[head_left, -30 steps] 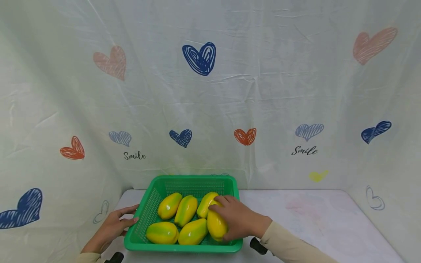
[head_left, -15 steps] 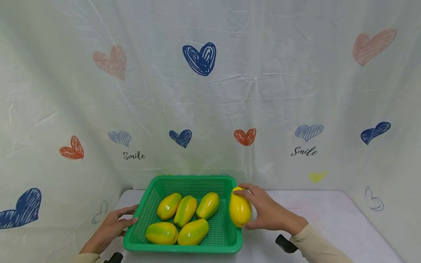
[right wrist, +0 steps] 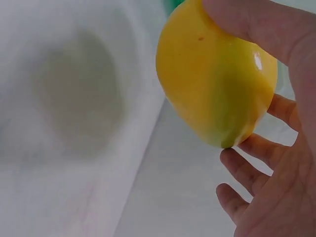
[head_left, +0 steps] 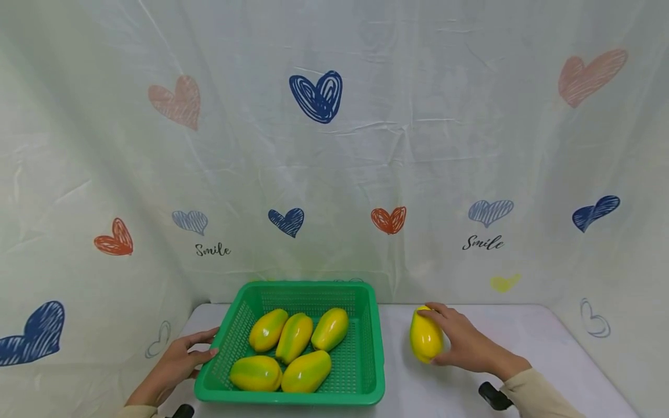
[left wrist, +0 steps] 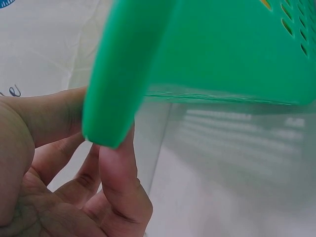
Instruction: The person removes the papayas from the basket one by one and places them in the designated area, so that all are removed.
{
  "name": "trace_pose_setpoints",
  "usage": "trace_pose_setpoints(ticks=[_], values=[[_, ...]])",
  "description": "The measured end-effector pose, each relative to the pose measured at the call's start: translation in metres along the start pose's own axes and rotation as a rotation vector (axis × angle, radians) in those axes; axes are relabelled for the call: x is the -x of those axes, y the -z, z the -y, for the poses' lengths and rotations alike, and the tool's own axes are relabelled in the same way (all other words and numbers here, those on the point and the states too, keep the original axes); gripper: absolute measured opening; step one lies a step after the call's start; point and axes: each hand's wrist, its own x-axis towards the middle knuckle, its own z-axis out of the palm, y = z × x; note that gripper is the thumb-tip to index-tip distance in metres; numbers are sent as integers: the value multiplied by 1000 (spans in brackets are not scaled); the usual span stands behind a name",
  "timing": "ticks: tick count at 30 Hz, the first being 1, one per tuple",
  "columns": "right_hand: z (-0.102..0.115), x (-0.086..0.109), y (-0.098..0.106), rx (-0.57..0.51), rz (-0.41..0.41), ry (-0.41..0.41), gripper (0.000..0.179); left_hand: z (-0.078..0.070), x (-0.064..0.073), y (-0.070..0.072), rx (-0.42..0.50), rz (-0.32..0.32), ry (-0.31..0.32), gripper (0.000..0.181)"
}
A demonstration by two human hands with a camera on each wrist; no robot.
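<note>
A yellow-green papaya (head_left: 425, 335) is gripped in my right hand (head_left: 467, 343), thumb on one end and fingertips on the other. In the right wrist view, the held papaya (right wrist: 217, 74) hangs above the table, with its shadow apart from it. My left hand (head_left: 180, 360) pinches the left rim of a green plastic basket (head_left: 376, 348). The left wrist view shows the basket's rim (left wrist: 118, 74) between thumb and fingers. Several more papayas (head_left: 306, 372) lie inside the basket, mostly toward its left and middle; the basket's floor shows at the right.
The basket stands on a white-covered table (head_left: 397, 383), near the back curtain (head_left: 334, 174), which carries printed hearts and the word Smile. Curtain also hangs along both sides. The tabletop extends to the right of the basket.
My right hand has lifted a papaya out of the basket's right side and carried it over the rim to the right. My left hand has stayed on the basket's rim.
</note>
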Motion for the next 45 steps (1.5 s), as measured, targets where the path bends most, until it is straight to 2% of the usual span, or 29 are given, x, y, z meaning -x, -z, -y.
trace_pose_setpoints(ticks=[7,13,19,26,41,45], values=[[-19,8,-6,2,57,-39,88,2,1,0,-2,-5,-1,70],[-26,5,-10,-11,82,-7,86,4,1,0,-5,-10,3,68],[-34,0,-15,-30,128,-32,85,4,2,0,-1,-1,0,68],[-38,-3,-18,-52,169,-64,84,4,4,1,-6,-2,-11,68],[-35,-9,-11,-64,217,7,82,0,3,0,7,5,-23,66],[-35,-10,-11,-49,239,1,83,-1,4,-2,4,4,-23,66]])
